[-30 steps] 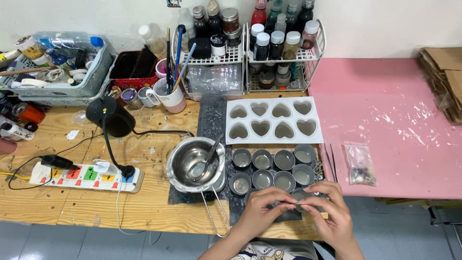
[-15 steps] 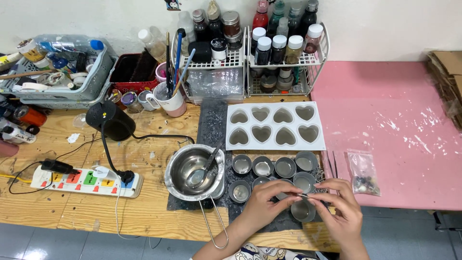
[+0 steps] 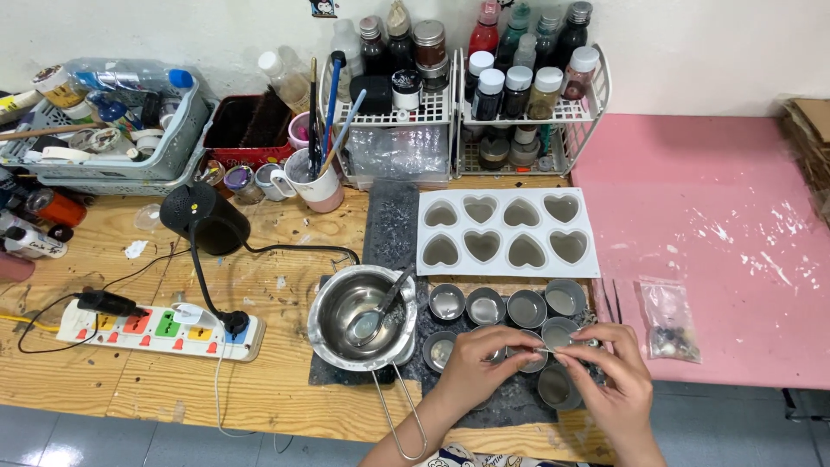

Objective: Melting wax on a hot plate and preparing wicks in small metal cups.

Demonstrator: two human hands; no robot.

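Pinching a thin wick [image 3: 546, 349] between fingertips, left hand [image 3: 474, 363] and right hand [image 3: 616, 380] are steadying it above small tins [image 3: 524, 309], at four o'clock from the melting pot [image 3: 363, 316]; it looks light, limp, best gripped near its ends.

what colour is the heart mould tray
White, with eight heart-shaped cavities; the heart mould tray shows in the head view.

heart mould [image 3: 505, 233] | steel pot [image 3: 363, 316] | power strip [image 3: 160, 327] | wire racks [image 3: 458, 104] | mug [image 3: 316, 183]
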